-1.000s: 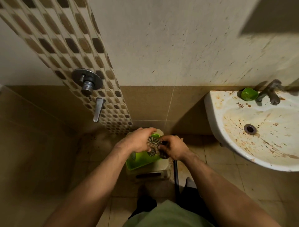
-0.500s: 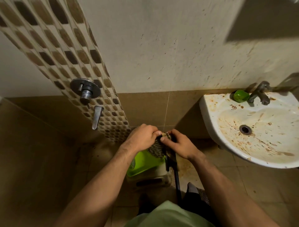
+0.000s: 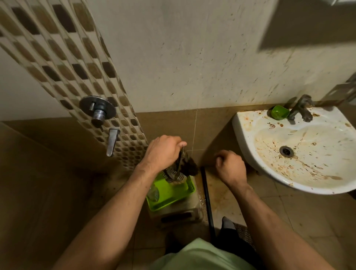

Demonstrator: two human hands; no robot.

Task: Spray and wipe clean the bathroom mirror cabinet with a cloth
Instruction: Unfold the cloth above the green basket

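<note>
My left hand grips a dark striped cloth, which hangs bunched from its fingers above a green tray. The tray rests on a pale stool on the floor. A clear spray bottle lies in the tray's left side, partly hidden by my left forearm. My right hand hovers to the right of the cloth, fingers curled in a loose fist with nothing in it. Only a corner of the mirror cabinet shows at the top right edge.
A stained white basin with a metal tap and a green cup juts out at the right. A shower valve and spout sit on the mosaic strip at left. A black rod stands beside the stool.
Both hands held the cloth together before. My right hand has let go and moved right; my left hand has lifted the cloth higher. The view has tilted up slightly.
</note>
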